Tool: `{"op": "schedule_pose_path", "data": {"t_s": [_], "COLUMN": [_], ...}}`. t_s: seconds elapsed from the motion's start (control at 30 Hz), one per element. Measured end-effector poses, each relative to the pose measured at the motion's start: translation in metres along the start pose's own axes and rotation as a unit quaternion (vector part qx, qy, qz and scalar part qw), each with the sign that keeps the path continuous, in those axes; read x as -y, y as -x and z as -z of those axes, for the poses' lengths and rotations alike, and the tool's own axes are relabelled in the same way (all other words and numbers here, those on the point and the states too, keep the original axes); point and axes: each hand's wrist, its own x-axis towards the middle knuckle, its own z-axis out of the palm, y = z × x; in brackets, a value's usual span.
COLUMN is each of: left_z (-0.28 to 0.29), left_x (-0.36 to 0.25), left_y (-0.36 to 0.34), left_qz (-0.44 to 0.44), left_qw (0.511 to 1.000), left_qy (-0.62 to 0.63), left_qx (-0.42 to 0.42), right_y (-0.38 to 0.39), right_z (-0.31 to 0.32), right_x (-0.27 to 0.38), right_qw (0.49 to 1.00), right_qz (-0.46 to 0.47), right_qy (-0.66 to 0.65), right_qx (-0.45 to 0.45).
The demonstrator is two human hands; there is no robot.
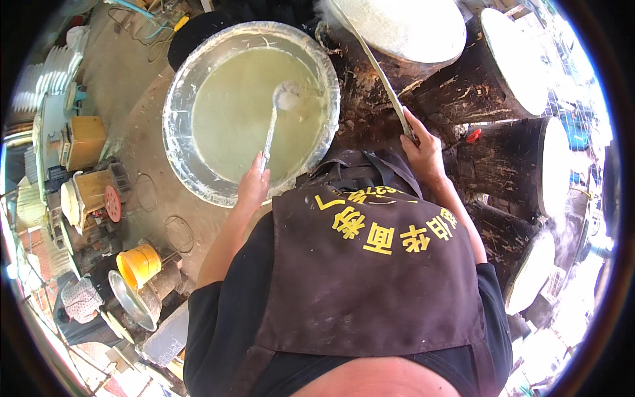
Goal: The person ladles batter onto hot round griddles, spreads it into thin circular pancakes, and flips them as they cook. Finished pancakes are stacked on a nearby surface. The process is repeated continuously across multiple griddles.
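My left hand (253,183) is closed round the handle of a long ladle (270,135). The ladle's pale bowl lies in the cloudy, yellowish-green liquid (235,112) that partly fills a large round basin (177,132), its rim streaked with white. To the right, my right hand (424,149) grips the near end of a long thin stick (379,69). That stick slants away to the upper left, along the edge of a wide round vat (397,59) with a white, glaring top. Its far end runs out at the top of the picture.
Several dark, rough-sided vats (506,159) with white tops stand in a row on my right; haze rises near some. On the left are a yellow bucket (140,263), a metal basin (131,301), wooden boxes (87,142) and a person in a patterned hat (81,299). A hose (142,10) lies on the floor.
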Motion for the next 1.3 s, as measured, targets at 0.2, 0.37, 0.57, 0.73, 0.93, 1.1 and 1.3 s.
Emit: {"op": "schedule_pose_path", "data": {"t_s": [0.2,0.37,0.57,0.73,0.93,1.1,1.3], "left_z": [-0.03,-0.003,-0.007,-0.013,0.005,0.073,0.15], "left_x": [0.083,0.046,0.005,-0.029,-0.05,-0.11,-0.169], "left_y": [0.0,-0.054,-0.021,0.021,0.065,0.11,0.136], "left_qz": [-0.056,-0.158,0.094,0.264,0.196,0.144,-0.062], "left_qw": [0.988,0.984,0.916,0.681,0.374,0.207,0.474], "left_qy": [0.078,-0.049,0.274,0.617,0.817,0.904,0.847], "left_qx": [0.117,0.066,0.277,0.292,0.393,0.345,0.233], "right_y": [0.06,0.095,0.117,0.126,0.137,0.131,0.104], "right_z": [-0.009,-0.024,-0.008,0.0,0.012,0.035,0.077], "right_x": [0.028,0.036,0.039,0.02,-0.011,-0.015,0.024], "right_qw": [0.993,0.987,0.986,0.97,0.97,0.982,0.975], "right_qz": [-0.113,-0.154,-0.164,-0.171,-0.057,0.041,0.084], "right_qy": [-0.018,-0.036,-0.019,-0.024,-0.023,-0.058,-0.167], "right_qx": [-0.003,-0.018,0.015,0.172,0.234,0.177,0.123]}}
